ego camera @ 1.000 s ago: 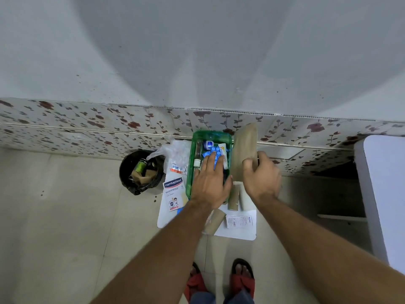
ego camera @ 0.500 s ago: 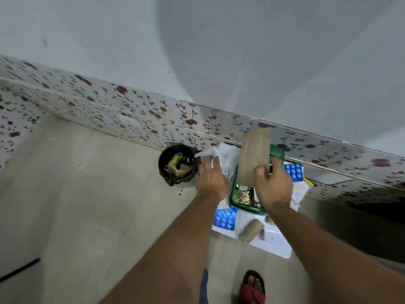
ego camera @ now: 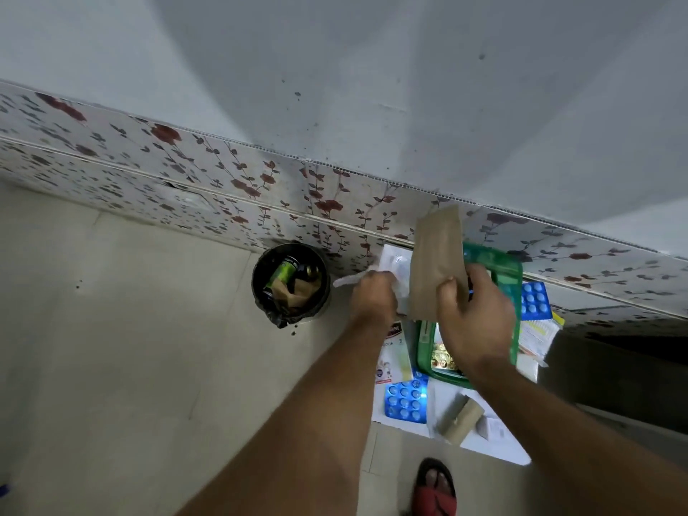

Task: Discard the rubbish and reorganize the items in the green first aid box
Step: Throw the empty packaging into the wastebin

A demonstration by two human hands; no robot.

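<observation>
Green first aid box [ego camera: 508,288] sits on floor by wall, w/ loose packs around it. Black bin [ego camera: 291,283] just left. Right hand [ego camera: 473,318] pinches brown paper bag [ego camera: 437,262]; left hand [ego camera: 372,297] clenched on crumpled clear plastic [ego camera: 348,280]. Discard step; next, prob. carry plastic over bin & release.

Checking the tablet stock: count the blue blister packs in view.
2. One blue blister pack lies on the white sheet left of the green box; another lies right of the box, by the wall. More may be hidden under the hands.
</observation>
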